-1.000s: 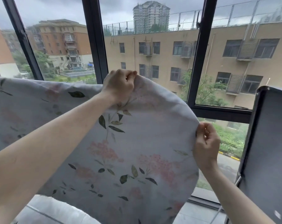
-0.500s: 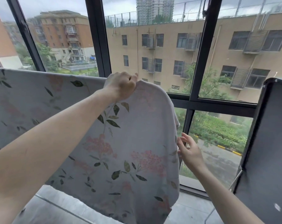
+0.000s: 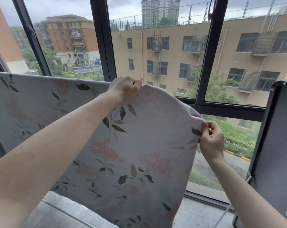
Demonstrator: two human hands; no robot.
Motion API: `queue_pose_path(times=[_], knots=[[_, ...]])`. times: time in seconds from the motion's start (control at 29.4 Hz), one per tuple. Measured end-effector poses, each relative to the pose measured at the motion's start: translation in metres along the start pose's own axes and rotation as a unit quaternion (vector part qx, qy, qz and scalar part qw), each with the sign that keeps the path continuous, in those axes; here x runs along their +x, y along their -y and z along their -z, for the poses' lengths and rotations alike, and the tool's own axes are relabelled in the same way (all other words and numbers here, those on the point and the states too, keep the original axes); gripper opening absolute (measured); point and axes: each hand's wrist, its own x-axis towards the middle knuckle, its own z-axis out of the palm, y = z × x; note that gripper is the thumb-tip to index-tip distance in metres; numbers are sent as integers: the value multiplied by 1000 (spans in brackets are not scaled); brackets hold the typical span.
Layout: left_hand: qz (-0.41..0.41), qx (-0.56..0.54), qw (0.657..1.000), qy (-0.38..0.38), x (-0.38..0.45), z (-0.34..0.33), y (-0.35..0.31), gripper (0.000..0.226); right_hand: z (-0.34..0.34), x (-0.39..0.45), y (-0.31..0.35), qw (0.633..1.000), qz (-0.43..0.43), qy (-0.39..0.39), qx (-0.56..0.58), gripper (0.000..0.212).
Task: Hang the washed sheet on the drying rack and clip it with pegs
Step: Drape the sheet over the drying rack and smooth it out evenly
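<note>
Already draped, the floral sheet (image 3: pixel 139 145) has its top edge gripped by the left hand (image 3: pixel 124 89) and its right edge pinched by the right hand (image 3: pixel 211 140); no pegs visible yet.

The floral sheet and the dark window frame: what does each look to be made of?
The sheet: a thin woven fabric, probably cotton or a blend, matte; it drapes softly and puckers where the right hand pinches its edge and the left hand grips its top. The window frame: likely painted or coated metal, dark grey with a smooth satin look and straight slim bars; plastic cannot be ruled out.
</note>
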Motion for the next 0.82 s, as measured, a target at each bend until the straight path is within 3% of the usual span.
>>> queue_pose_path(times=[0.2,0.31,0.41,0.48,0.61,0.82], knots=[[-4,12,1000,-7,-1,-3,-16,64,-11,13,32,991,43,-121,31,19],[12,21,1000,-12,-1,-4,-14,64,-13,18,20,995,0,-4,-96,21],[24,29,999,-8,0,-4,-10,65,-10,8,-2,958,-61,164,-229,24],[28,32,999,-7,-1,-3,-8,65,-11,3,3,963,-53,149,-219,18],[36,23,999,4,-4,1,-9,64,-25,6,63,995,66,36,-70,15],[20,-87,995,42,-5,4,-7,54,-60,14,126,963,168,175,-120,26]])
